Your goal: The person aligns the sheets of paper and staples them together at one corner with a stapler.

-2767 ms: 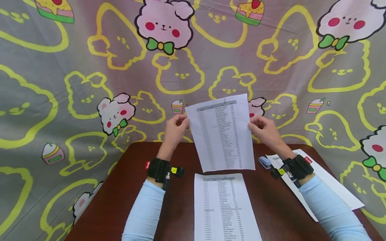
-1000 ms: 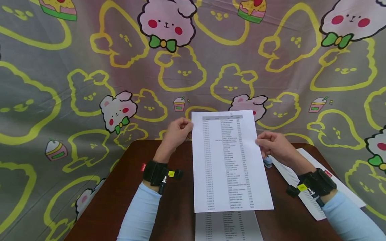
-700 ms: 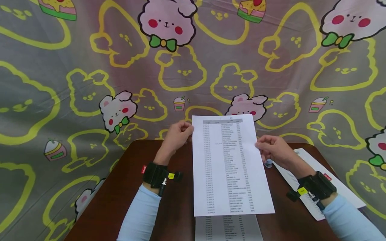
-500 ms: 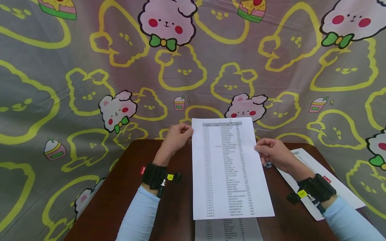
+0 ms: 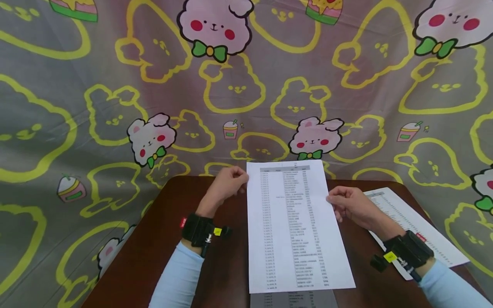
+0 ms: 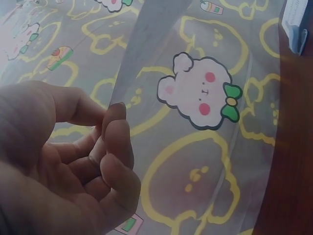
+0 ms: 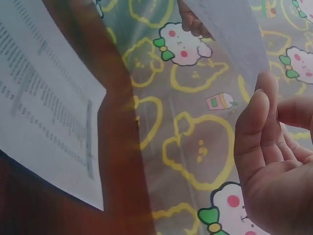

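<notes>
A sheet of paper [image 5: 294, 226] printed with a long table hangs upright between both hands in the head view. My left hand [image 5: 227, 186] pinches its left edge near the upper corner. My right hand [image 5: 354, 207] pinches the right edge somewhat lower down. In the left wrist view the left hand [image 6: 73, 156] has thumb and fingertips together at the sheet's edge. The right wrist view has the right hand [image 7: 279, 152] with fingertips at the sheet's corner [image 7: 239, 39]. Below the held sheet, a second printed sheet [image 5: 292, 299] lies on the table, mostly hidden.
More printed paper [image 5: 420, 226] lies at the right of the brown table [image 5: 146, 256], partly under the right forearm. A light blue object [image 6: 297, 41] like a small stapler shows in the left wrist view. A patterned cloth [image 5: 239, 141] hangs behind the table.
The held sheet came down toward the table and straightened from its earlier tilt, covering more of the sheet below. Both hands sank with it. The blue object is now hidden in the head view.
</notes>
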Demonstrator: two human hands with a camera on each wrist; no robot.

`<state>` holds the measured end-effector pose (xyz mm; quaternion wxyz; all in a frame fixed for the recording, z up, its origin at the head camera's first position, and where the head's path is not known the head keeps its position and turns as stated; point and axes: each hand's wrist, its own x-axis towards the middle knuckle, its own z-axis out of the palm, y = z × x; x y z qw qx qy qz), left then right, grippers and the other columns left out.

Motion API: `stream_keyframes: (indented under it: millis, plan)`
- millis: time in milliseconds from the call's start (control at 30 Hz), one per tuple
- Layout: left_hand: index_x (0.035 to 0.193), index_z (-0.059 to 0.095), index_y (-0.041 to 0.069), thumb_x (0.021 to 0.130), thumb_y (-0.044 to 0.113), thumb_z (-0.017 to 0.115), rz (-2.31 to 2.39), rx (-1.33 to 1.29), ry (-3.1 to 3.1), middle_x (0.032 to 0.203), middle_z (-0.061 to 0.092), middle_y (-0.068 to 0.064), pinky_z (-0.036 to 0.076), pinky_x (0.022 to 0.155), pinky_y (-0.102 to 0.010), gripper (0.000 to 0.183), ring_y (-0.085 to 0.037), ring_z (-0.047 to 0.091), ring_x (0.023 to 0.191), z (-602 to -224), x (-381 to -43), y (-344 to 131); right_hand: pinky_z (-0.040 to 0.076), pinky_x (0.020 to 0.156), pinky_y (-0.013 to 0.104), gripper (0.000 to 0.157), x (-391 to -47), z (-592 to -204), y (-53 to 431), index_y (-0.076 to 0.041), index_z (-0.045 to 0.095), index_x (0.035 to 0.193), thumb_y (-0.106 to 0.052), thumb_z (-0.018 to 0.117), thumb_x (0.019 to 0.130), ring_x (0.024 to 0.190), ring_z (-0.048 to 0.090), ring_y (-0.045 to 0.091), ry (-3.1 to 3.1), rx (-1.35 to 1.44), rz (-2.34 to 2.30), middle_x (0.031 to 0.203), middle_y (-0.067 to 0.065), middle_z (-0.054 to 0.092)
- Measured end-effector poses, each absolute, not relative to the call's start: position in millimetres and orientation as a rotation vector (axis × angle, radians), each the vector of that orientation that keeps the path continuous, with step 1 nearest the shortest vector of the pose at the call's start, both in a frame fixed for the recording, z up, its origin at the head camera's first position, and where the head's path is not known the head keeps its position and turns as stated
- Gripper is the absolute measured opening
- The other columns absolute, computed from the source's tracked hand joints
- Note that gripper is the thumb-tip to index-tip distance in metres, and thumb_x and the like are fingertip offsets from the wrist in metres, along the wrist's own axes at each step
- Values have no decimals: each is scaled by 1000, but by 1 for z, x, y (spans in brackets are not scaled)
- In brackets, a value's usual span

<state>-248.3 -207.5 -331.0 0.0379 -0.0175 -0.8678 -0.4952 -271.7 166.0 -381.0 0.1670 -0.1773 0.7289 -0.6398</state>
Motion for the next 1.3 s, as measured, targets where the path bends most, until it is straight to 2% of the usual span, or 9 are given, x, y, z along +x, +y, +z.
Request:
stream_keyframes:
  millis: [233,467,733,967,1133,1300]
  plan:
    - [93,67,7,94,20,57,-1528,-77,-2686,77,63,-8,42,53,-28,17,-22,59,66,-342,-246,-207,51,57,23,35,-267,-389,169,0,61,109,-32,66,94,57,63,18,2096,-477,-1766,96,8,74]
    - [94,67,5,94,19,58,-1540,-97,-2680,77,64,-9,43,53,-28,16,-26,61,68,-351,-245,-206,49,56,20,37,-265,-399,171,-1,61,110,-33,66,93,57,63,17,2071,-455,-1765,98,8,74]
    - [93,68,8,93,22,59,-1558,-54,-2706,78,66,-8,48,59,-35,17,-21,60,66,-364,-243,-206,50,56,20,38,-262,-411,173,0,61,112,-34,65,94,57,63,16,2082,-468,-1727,95,9,74]
    - [93,68,7,93,20,59,-1561,-26,-2704,77,65,-9,45,55,-30,15,-21,60,65,-370,-241,-205,51,57,21,44,-258,-418,172,1,60,114,-36,67,92,58,63,16,2100,-442,-1690,97,11,73]
    - [93,68,6,92,19,59,-1572,-34,-2712,76,66,-9,44,54,-29,16,-24,62,67,-378,-242,-205,51,57,21,42,-257,-423,172,2,60,113,-34,66,93,58,63,17,2105,-431,-1681,97,11,73]
    - [92,68,6,93,19,59,-1586,-9,-2728,75,65,-8,45,55,-32,15,-21,60,64,-389,-240,-207,51,55,23,36,-257,-428,171,2,59,111,-30,64,95,57,61,16,2064,-439,-1670,89,11,72]
